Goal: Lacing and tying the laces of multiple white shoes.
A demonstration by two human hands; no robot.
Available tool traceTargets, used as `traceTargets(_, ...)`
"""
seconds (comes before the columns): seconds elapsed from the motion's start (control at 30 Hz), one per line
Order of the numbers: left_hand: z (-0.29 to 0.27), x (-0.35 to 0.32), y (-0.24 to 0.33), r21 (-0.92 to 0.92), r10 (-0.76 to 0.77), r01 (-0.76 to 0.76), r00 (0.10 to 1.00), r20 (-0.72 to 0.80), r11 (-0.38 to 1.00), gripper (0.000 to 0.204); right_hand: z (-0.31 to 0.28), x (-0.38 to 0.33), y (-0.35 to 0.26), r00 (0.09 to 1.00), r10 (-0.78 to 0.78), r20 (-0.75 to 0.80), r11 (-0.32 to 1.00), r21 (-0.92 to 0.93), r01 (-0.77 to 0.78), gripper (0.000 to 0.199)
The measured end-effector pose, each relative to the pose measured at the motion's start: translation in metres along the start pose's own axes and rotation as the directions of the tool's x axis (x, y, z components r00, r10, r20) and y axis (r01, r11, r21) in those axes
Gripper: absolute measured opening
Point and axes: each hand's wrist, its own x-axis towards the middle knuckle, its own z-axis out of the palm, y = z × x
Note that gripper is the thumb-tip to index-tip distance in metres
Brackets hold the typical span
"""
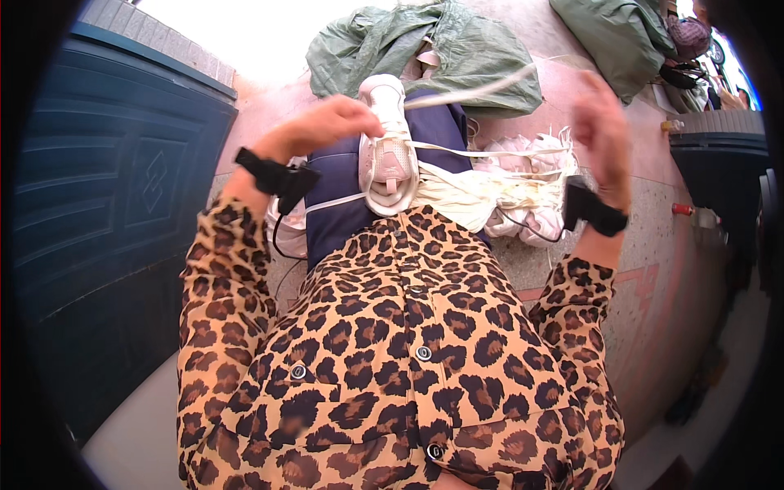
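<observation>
A white and pale pink sneaker point(390, 163) lies across my lap, its opening toward me and its toe pointing away. My left hand point(343, 118) is at the sneaker's left side, fingers curled together against its edge by the lacing. Off to the right, my right hand point(600, 126) is raised and smeared by motion. A cream shoelace point(482, 88) runs from the sneaker up toward its fingers, blurred along its length. A second strand stretches rightward lower down. A bundle of loose cream laces point(461, 196) lies just right of the sneaker.
Several pale pink shoes point(531, 224) sit on the right beside the dark blue cloth point(327, 175) over my lap. A green woven sack point(359, 49) lies ahead, and another green sack point(616, 49) stands far right. A dark blue panelled door point(122, 163) is at the left.
</observation>
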Motion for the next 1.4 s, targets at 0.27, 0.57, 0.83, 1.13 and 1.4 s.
traceTargets(0.27, -0.156, -0.146, 0.04, -0.556, 0.073, -0.66, 0.675, -0.734, 0.505, 0.013, 0.128, -0.01, 0.115, 0.886, -0.08, 0.456, 0.911, -0.328, 0.251, 0.013)
traceTargets(0.57, -0.063, -0.097, -0.046, -0.293, -0.219, -0.069, 0.509, -0.832, 0.954, 0.037, 0.158, -0.006, 0.124, 0.9, -0.085, 0.427, 0.713, -0.605, 0.354, 0.013)
traceTargets(0.83, 0.082, 0.004, -0.047, 0.551, 0.334, 0.025, 0.772, -0.541, 0.834, 0.013, 0.173, -0.008, 0.132, 0.898, -0.161, 0.41, 0.568, -0.706, 0.424, 0.01)
traceTargets(1.13, 0.094, 0.002, -0.054, 0.841, 0.397, 0.391, 0.752, -0.527, 0.375, 0.008, 0.178, -0.007, 0.134, 0.909, -0.134, 0.394, 0.733, -0.578, 0.359, 0.018)
traceTargets(1.4, 0.09, 0.012, -0.063, 0.609, 0.213, 0.3, 0.75, -0.626, 0.734, 0.012, 0.181, -0.001, 0.128, 0.936, -0.032, 0.351, 0.733, -0.628, 0.261, 0.025)
